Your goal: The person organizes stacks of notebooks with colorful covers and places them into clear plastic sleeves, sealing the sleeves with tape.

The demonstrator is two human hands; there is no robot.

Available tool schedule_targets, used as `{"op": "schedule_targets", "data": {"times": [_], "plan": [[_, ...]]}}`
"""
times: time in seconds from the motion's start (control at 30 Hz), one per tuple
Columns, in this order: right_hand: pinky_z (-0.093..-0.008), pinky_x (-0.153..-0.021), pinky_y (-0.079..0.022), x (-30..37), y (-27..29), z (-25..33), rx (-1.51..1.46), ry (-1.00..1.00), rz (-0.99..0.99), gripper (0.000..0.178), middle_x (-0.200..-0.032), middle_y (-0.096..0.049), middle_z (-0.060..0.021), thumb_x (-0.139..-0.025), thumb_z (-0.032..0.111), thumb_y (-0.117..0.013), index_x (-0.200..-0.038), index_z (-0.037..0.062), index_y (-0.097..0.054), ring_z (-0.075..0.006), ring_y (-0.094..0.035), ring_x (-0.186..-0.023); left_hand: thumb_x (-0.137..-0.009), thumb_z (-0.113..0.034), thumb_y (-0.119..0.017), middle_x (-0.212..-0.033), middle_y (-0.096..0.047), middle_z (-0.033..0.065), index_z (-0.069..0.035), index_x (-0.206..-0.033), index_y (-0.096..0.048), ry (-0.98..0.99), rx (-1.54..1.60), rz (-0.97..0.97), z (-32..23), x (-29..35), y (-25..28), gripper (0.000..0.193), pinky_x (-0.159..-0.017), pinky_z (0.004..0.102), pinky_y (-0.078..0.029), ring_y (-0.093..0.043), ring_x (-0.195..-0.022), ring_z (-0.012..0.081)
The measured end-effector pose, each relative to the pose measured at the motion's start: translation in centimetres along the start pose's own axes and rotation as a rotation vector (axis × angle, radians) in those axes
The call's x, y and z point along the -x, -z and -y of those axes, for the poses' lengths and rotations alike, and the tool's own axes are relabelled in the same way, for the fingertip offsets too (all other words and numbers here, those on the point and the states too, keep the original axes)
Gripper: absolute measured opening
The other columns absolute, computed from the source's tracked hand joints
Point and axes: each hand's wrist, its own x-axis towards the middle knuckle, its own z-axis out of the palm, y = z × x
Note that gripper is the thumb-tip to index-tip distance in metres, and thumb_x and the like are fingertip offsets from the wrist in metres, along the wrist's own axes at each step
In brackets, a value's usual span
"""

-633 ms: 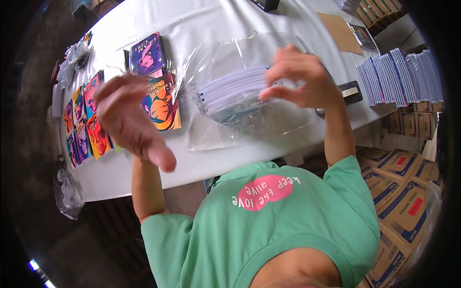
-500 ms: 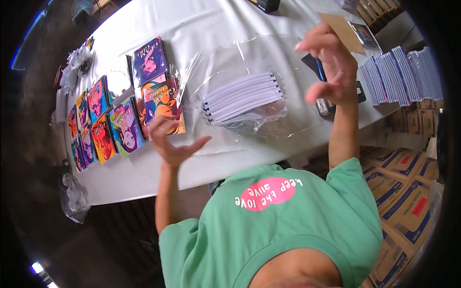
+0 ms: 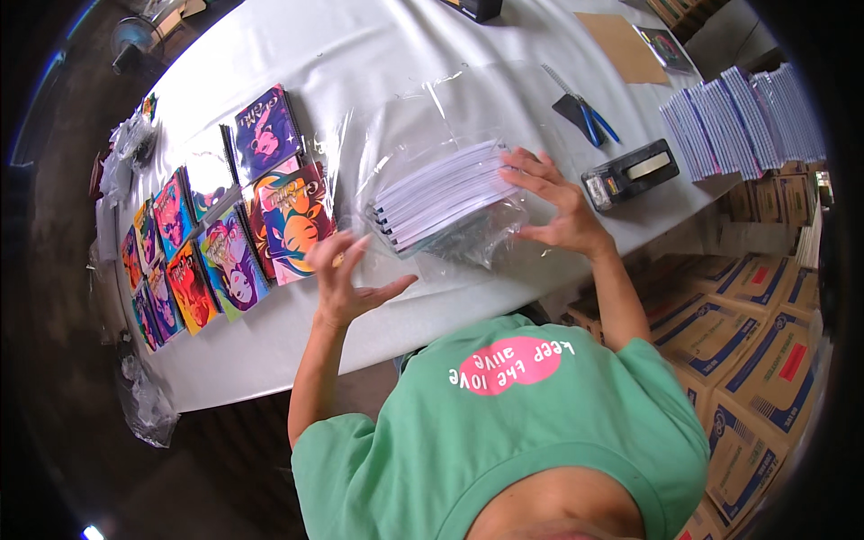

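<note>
A stack of white-paged notebooks lies on a sheet of clear plastic in the middle of the table. At the stack's right end is my right hand, its fingers spread with the fingertips at the notebooks' edge; whether they touch cannot be made out. My left hand hovers left of the stack, thumb and fingers apart, holding nothing. Beside it lies a colourful spiral notebook, and behind that a dark purple one. Crumpled plastic shows along the stack's near side.
More illustrated notebooks lie in rows at left. To the right are a black tape dispenser, blue-handled pliers, a brown cardboard sheet and rows of spiral-bound notebooks. Cardboard boxes stand below the table's right edge.
My right hand has come down and left to the stack's right end, uncovering the tape dispenser and pliers. My left hand has shifted slightly right and nearer me. The whole view has shifted a little.
</note>
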Motion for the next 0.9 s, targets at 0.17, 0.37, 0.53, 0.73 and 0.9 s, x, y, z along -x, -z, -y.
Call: {"op": "schedule_targets", "data": {"times": [0.17,0.37,0.53,0.73,0.9], "plan": [[-0.0408,-0.109,-0.030,-1.9,-0.9,0.6,-0.054,0.155,0.041,0.070,-0.133,-0.049,-0.0023,-0.054,0.012,-0.082,-0.120,0.0192,-0.060,-0.0271,-0.035,-0.131,-0.056,-0.024,-0.082,-0.131,-0.048,0.0059,-0.012,-0.121,-0.058,-0.032,0.070,0.515,-0.2,-3.7,0.3,0.070,-0.090,0.0380,-0.035,-0.052,-0.116,0.0231],[-0.0415,-0.110,-0.027,-2.7,-0.8,1.6,0.096,0.193,0.145,0.074,-0.138,-0.043,-0.0029,-0.055,0.019,-0.083,-0.124,0.0191,-0.057,-0.0283,-0.030,-0.133,-0.065,-0.032,-0.077,-0.147,-0.031,0.0051,-0.025,-0.139,-0.035,-0.096,0.130,0.806,-0.1,-7.9,-0.2,0.085,-0.102,0.0461,-0.030,-0.033,-0.133,0.0218],[-0.0413,-0.111,-0.025,-3.0,0.5,1.9,-0.112,0.059,0.176,0.083,-0.140,-0.039,-0.0088,-0.056,0.015,-0.082,-0.130,0.0138,-0.046,-0.0310,-0.030,-0.133,-0.061,-0.026,-0.081,-0.144,-0.029,0.0164,-0.013,-0.130,-0.042,-0.073,0.240,0.564,1.0,-6.6,-1.4,0.080,-0.101,0.0503,-0.033,-0.037,-0.129,0.0321],[-0.0451,-0.111,-0.022,-1.2,1.1,-0.7,-0.174,0.037,0.018,0.077,-0.142,-0.039,-0.0050,-0.055,0.005,-0.081,-0.125,0.0151,-0.049,-0.0248,-0.030,-0.135,-0.059,-0.021,-0.081,-0.131,-0.044,0.0110,-0.016,-0.108,-0.062,-0.111,0.102,0.103,1.0,-2.3,-1.9,0.052,-0.102,0.0465,-0.033,-0.051,-0.114,0.0232],[-0.0535,-0.110,-0.020,-2.0,0.0,0.4,0.191,0.159,0.183,0.085,-0.143,-0.039,0.0026,-0.053,0.012,-0.083,-0.130,0.0317,-0.050,-0.0220,-0.027,-0.137,-0.065,-0.019,-0.075,-0.139,-0.042,-0.0033,-0.029,-0.122,-0.056,-0.146,-0.010,0.515,0.0,-4.6,-1.4,0.062,-0.105,0.0475,-0.027,-0.046,-0.122,0.0191]]}}
